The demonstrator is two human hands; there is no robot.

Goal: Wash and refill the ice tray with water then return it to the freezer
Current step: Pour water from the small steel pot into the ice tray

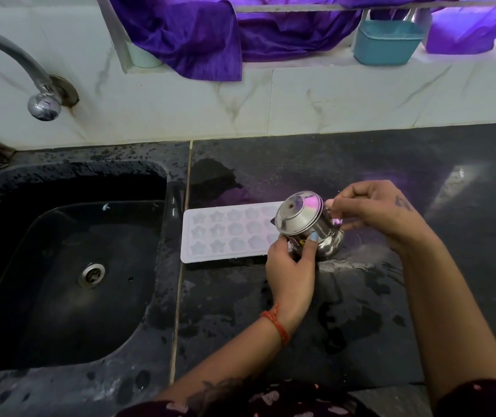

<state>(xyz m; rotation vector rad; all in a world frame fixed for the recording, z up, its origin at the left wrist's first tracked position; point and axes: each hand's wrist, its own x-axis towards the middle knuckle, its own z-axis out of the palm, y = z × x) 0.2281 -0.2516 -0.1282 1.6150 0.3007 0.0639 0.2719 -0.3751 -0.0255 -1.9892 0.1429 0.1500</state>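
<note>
A white ice tray (225, 234) with star-shaped cells lies flat on the dark wet counter, just right of the sink. Over its right end a small steel kettle (307, 225) with a lid is tilted to the left. My right hand (382, 213) grips the kettle's handle from the right. My left hand (292, 266) holds the kettle's body from below and in front, fingers curled round it. The tray's right end is hidden behind the kettle and my left hand.
A black sink (69, 266) with a steel drain (92, 275) lies to the left, under a curved tap (42, 105) on the marble wall. On the ledge behind hang a purple cloth (210, 34) and a teal plastic tub (388, 42). The counter (361, 326) shows water patches.
</note>
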